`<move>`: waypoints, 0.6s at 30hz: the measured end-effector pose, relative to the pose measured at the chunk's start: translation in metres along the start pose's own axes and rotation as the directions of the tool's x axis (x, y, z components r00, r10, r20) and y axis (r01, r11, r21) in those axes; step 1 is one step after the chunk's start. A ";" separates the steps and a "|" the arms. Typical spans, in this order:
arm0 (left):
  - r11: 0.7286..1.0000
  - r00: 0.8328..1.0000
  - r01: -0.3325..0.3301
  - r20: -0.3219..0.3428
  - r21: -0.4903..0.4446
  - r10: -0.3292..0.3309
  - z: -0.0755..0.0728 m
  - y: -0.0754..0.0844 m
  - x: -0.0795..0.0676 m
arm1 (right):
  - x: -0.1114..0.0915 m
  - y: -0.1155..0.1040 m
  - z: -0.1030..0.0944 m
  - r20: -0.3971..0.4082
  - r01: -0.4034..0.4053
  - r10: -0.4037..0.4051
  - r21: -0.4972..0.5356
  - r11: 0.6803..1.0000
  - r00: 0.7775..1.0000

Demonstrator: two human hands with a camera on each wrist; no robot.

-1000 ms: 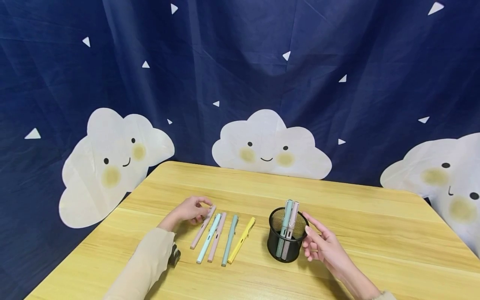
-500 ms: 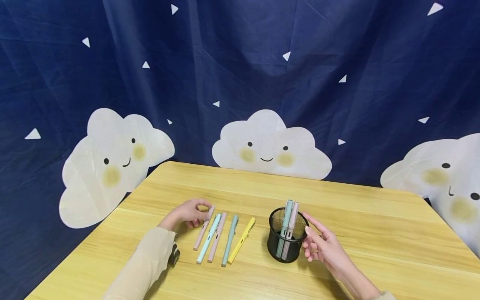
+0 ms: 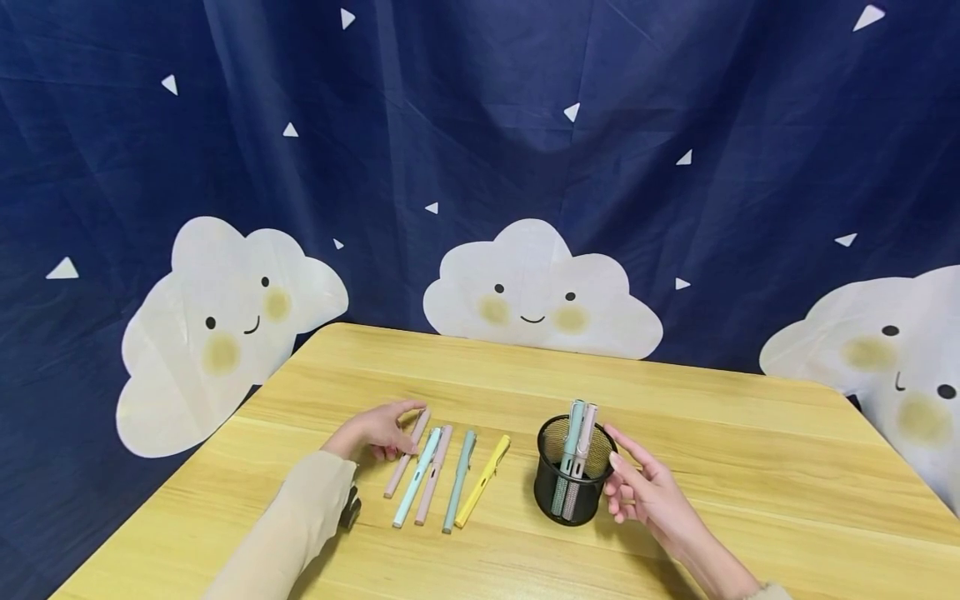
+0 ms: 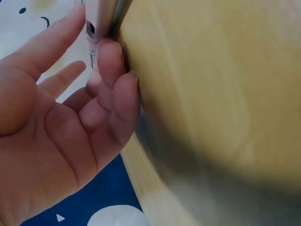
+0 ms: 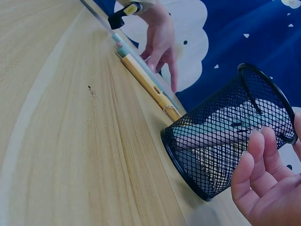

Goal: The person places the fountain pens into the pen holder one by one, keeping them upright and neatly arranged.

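Left hand (image 3: 381,428) is touching the leftmost pink pen (image 3: 396,475); a pale-blue pen (image 3: 417,477), second pink pen (image 3: 433,476), teal pen (image 3: 459,482) and yellow pen (image 3: 483,481) are lying alongside on the tabletop (image 3: 697,412). Right hand (image 3: 651,493) is touching the black mesh cup (image 3: 545,490); two pens (image 3: 573,433) are standing inside.

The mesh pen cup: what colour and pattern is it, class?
Black, with a net-like mesh wall; the mesh pen cup shows best in the right wrist view.
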State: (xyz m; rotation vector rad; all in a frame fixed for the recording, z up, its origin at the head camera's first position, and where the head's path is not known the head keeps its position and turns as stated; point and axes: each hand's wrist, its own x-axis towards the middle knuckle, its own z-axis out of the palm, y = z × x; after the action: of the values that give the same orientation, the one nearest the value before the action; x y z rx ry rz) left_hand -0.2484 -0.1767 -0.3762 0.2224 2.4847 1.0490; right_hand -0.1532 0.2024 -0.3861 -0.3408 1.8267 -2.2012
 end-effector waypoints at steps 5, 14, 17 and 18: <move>0.999 0.999 0.041 0.029 0.004 -0.041 0.002 -0.001 0.002 | 0.000 -0.001 0.000 -0.009 -0.009 0.009 -0.008 1.000 1.000; 0.993 0.991 0.104 0.086 -0.061 -0.098 0.001 0.002 0.005 | 0.001 0.000 0.000 -0.006 -0.005 0.005 -0.002 1.000 1.000; 0.989 0.989 0.125 0.094 -0.083 -0.117 0.001 0.003 0.005 | 0.001 0.000 0.000 -0.005 -0.005 0.005 0.001 1.000 1.000; 0.988 0.988 0.129 0.093 -0.090 -0.120 0.001 0.004 0.005 | 0.001 0.000 0.000 -0.005 -0.006 0.006 0.002 1.000 1.000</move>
State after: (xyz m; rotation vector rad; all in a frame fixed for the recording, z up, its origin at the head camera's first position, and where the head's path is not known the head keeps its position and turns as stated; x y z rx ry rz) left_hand -0.2521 -0.1718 -0.3761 0.0806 2.3312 1.0795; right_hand -0.1545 0.2020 -0.3866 -0.3297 1.8254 -2.2021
